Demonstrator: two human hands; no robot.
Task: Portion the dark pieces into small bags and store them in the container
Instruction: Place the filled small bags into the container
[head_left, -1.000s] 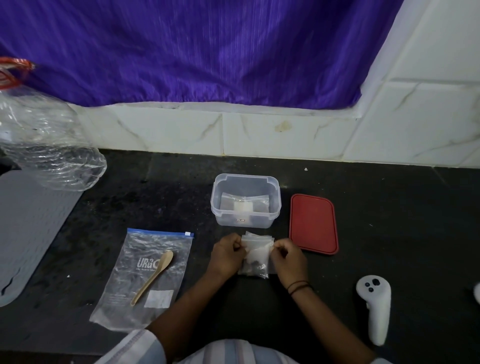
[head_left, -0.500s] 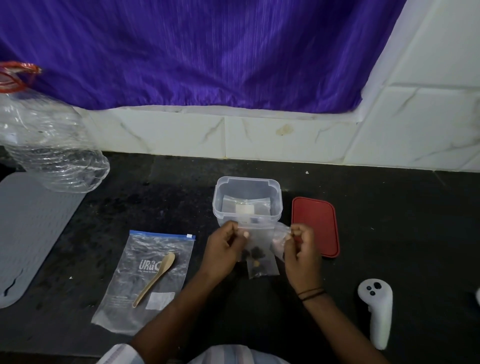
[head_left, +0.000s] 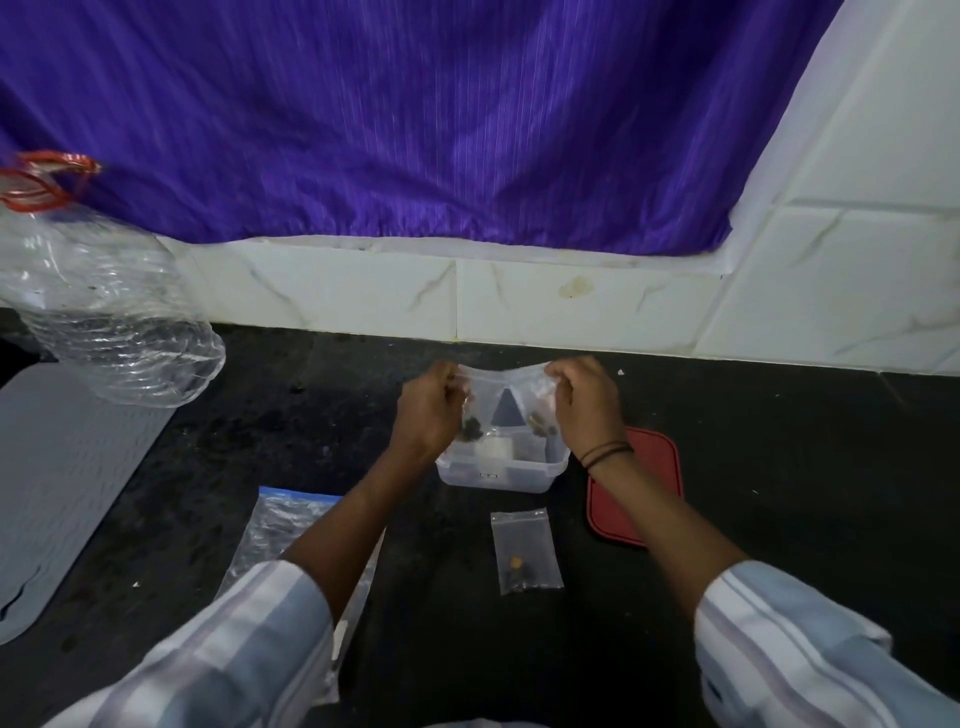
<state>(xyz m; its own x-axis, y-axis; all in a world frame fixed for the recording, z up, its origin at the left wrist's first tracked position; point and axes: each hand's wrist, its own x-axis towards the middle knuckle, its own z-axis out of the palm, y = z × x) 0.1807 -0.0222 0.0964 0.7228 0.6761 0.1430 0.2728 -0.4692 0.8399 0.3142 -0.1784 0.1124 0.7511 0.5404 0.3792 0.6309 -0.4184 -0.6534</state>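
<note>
My left hand (head_left: 428, 415) and my right hand (head_left: 584, 410) pinch the top corners of clear small-bag plastic (head_left: 501, 389), held up above the open clear container (head_left: 493, 475). Dark pieces hang in it at two spots, by the left hand (head_left: 471, 428) and by the right hand (head_left: 540, 427). I cannot tell whether this is one bag or two. A white-labelled bag lies inside the container. Another small bag (head_left: 527, 551) with dark pieces lies flat on the black counter in front of the container, between my forearms.
The red lid (head_left: 657, 499) lies right of the container. A large zip bag (head_left: 280, 525) lies at the left, partly under my left arm. A crushed clear bottle (head_left: 104, 322) and a grey mat (head_left: 62, 467) sit at far left. The tiled wall and a purple curtain stand behind.
Both hands rose and moved back from the counter to above the container with bag plastic between them. One small bag with dark pieces now lies on the counter. The view moved closer.
</note>
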